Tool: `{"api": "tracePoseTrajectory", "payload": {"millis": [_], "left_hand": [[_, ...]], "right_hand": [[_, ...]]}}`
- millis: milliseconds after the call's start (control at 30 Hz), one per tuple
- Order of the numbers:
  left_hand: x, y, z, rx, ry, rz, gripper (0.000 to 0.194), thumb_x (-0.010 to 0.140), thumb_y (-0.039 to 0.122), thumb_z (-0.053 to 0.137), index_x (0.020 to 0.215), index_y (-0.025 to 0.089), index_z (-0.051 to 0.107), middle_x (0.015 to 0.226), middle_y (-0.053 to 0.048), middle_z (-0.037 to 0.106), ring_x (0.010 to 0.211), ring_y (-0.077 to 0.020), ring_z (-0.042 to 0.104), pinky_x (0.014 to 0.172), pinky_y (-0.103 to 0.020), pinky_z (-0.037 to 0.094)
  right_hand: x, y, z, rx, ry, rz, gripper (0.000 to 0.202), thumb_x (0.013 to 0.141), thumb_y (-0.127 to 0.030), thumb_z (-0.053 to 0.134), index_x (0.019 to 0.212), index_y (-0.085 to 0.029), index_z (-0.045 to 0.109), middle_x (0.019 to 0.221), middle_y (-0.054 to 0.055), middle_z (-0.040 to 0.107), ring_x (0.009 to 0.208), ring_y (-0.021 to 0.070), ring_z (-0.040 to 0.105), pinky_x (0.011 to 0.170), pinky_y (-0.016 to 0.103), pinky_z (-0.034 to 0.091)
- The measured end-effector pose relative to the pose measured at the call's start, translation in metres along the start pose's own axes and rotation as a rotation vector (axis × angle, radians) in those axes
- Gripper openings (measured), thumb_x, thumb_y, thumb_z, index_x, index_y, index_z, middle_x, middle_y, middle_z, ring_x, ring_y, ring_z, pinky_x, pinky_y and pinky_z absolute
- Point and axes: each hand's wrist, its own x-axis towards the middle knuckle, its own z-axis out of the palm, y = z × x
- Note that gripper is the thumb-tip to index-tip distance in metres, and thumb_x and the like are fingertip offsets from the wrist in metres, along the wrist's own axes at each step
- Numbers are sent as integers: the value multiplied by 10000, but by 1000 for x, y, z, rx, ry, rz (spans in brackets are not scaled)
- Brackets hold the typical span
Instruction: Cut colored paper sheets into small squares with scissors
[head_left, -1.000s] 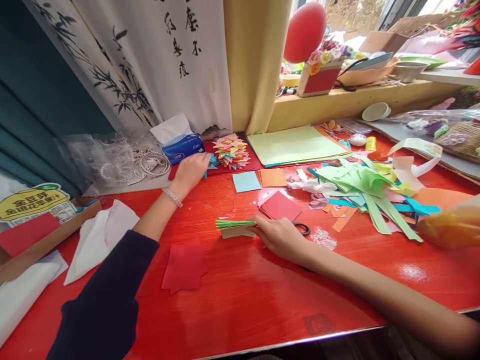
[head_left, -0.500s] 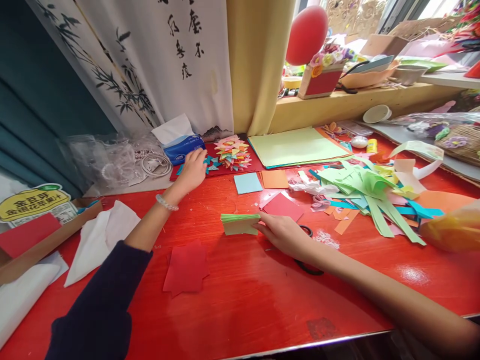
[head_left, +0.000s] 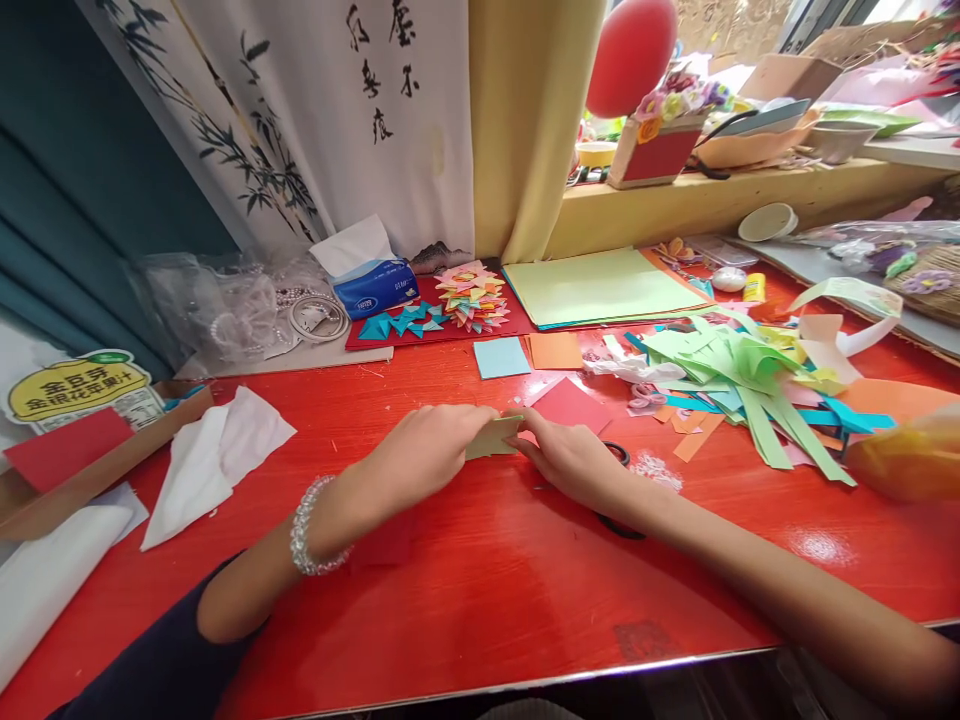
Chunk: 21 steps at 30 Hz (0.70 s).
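Observation:
A small stack of light green paper is held on edge between my two hands over the red table. My right hand pinches its right end between thumb and fingers. My left hand is closed about its left end, with the fingertips partly hidden behind the back of the hand. Red paper squares lie under my left wrist, mostly covered. Black-handled scissors lie partly beneath my right forearm. A red paper square rests just beyond my right hand.
Blue and orange squares lie farther back. Behind them are folded blue pieces, a layered paper flower, a tissue pack and large green sheets. Green paper strips are heaped at right; white tissues lie left.
My left hand has come back from the folded blue pieces near the tissue pack to the left end of the green paper stack. My right hand keeps its pinch. The view has shifted slightly.

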Motion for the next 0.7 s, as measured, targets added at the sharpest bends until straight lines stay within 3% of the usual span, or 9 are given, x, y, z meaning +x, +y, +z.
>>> {"api": "tracePoseTrajectory", "payload": {"millis": [100, 167, 267, 367, 433, 567, 700], "left_hand": [[16, -18, -29, -108, -2, -41, 296, 808, 141, 403, 980, 185, 639, 918, -36, 674, 810, -171, 608, 692, -273, 436], [34, -42, -48, -169, -23, -175, 285, 770, 203, 485, 1006, 170, 642, 930, -46, 672, 791, -180, 606, 670, -278, 447], [65, -85, -62, -296, -134, -202, 433, 685, 243, 579, 1110, 165, 608, 1010, -63, 660, 830, -195, 609, 634, -261, 456], [90, -118, -56, -171, -201, -241, 456, 659, 253, 565, 1101, 153, 619, 1030, -71, 661, 853, -202, 606, 611, -242, 447], [100, -127, -47, -103, -202, -251, 455, 659, 247, 542, 1096, 151, 625, 1062, -66, 657, 877, -203, 603, 641, -240, 450], [107, -127, -33, 22, -168, -261, 424, 648, 209, 541, 1056, 154, 642, 1048, -61, 659, 918, -217, 587, 744, -257, 445], [100, -113, -21, 213, -76, -314, 345, 644, 172, 579, 978, 114, 642, 1042, -139, 616, 1002, -290, 541, 820, -339, 430]], "right_hand": [[1, 4, -3, 72, 94, 0, 372, 920, -326, 408, 1256, -172, 369, 1063, 91, 662, 693, 194, 637, 501, 257, 315], [2, 8, -6, 114, 147, 11, 394, 923, -331, 393, 1277, -164, 350, 1081, 85, 655, 710, 187, 634, 534, 264, 352], [3, 12, -7, 127, 167, 15, 380, 936, -304, 339, 1283, -151, 361, 1023, 83, 666, 702, 184, 624, 553, 268, 365], [1, 10, -7, 106, 124, 27, 377, 941, -289, 309, 1286, -155, 379, 929, 74, 679, 659, 184, 614, 531, 259, 348], [0, 8, -6, 91, 112, 30, 374, 940, -279, 308, 1280, -151, 393, 894, 74, 682, 632, 177, 605, 522, 252, 336], [2, 11, -12, 86, 185, 22, 377, 935, -278, 313, 1272, -136, 402, 856, 76, 676, 620, 163, 587, 530, 246, 330], [9, 28, -32, 58, 385, 98, 353, 909, -266, 372, 1234, -142, 433, 825, 44, 657, 579, 140, 559, 547, 251, 331]]}}
